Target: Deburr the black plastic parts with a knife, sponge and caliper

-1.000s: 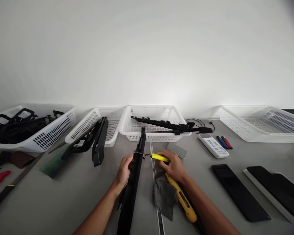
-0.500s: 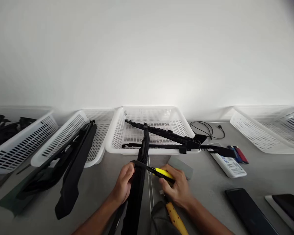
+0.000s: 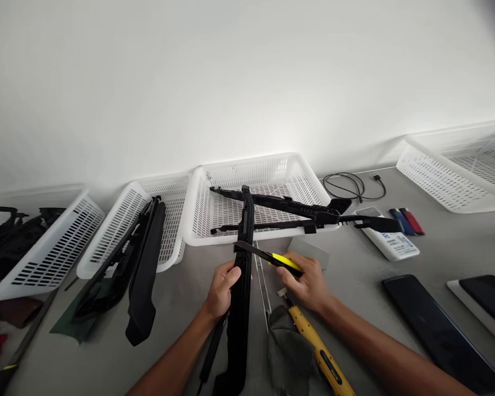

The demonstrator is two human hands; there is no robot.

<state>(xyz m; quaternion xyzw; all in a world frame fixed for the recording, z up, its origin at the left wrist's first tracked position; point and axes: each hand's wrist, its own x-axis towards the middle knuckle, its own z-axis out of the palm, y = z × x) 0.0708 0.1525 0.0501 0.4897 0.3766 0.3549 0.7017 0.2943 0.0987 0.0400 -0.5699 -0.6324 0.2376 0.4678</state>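
My left hand (image 3: 223, 289) is closed round a long black plastic strip (image 3: 241, 308), which stands nearly lengthwise in front of me. The upper end of this strip reaches over the front rim of the middle white basket (image 3: 256, 237). In my right hand (image 3: 309, 280) is a yellow and black utility knife (image 3: 286, 263), gripped by its handle. Its dark blade lies across the strip just above my left thumb; whether the edge touches the plastic I cannot tell. Two more black plastic strips (image 3: 280, 206) rest across the middle basket, their right ends sticking out.
Left stand a basket (image 3: 175, 220) with long black parts and another basket (image 3: 58, 264) of black pieces. A yellow tool (image 3: 317, 346) and dark cloth (image 3: 289, 341) lie near my right forearm. Rightward are a white device (image 3: 390, 242), a cable (image 3: 346, 187) and a black phone (image 3: 433, 324).
The view has shifted and tilted. The knife blade is now a little farther above my left thumb along the strip. Both hands keep their holds.
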